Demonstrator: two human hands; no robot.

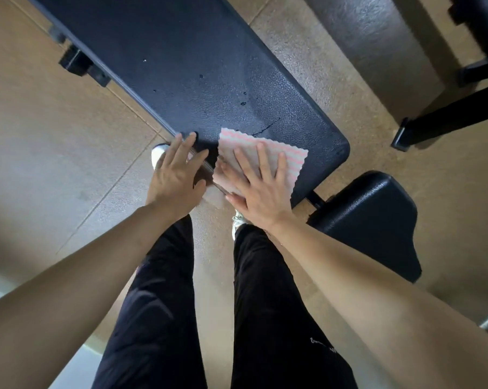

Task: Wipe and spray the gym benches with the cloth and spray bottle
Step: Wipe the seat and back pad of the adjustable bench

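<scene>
A long black padded gym bench (197, 66) runs from the upper left down to the middle, with wet droplets and a streak on its pad. A pink and white striped cloth (293, 158) lies flat on the bench's near end. My right hand (259, 189) presses flat on the cloth with straight, spread fingers. My left hand (175, 172) rests with straight fingers on the bench's near left edge, beside the cloth. No spray bottle is in view.
A separate black seat pad (377, 220) sits just right of the bench end. Another bench frame's black foot (439, 122) stands on the tan floor at the upper right. My legs in black trousers and white shoes stand right below the bench.
</scene>
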